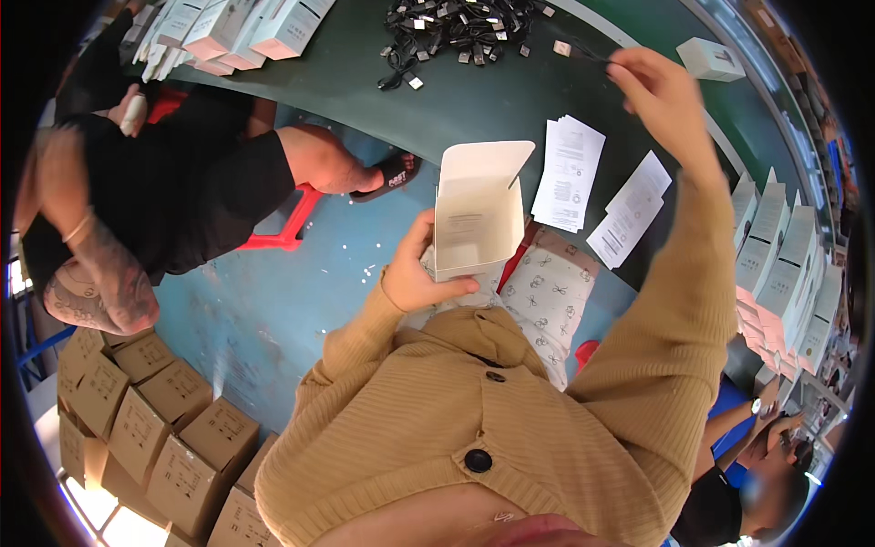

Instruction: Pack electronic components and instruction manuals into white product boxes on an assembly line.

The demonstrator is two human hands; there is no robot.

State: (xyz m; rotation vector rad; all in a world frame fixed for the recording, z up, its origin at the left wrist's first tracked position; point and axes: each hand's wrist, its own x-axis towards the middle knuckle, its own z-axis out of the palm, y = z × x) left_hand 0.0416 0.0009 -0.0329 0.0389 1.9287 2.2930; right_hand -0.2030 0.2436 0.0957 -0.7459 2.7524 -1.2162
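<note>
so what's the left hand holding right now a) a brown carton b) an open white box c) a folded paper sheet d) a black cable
b: the left hand grips an open white box by its lower edge, flap raised, while the right hand reaches out over the green table and pinches a black cable.

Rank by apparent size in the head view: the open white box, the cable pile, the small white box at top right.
1. Open white box, though nearest the camera.
2. Cable pile.
3. Small white box.
</note>
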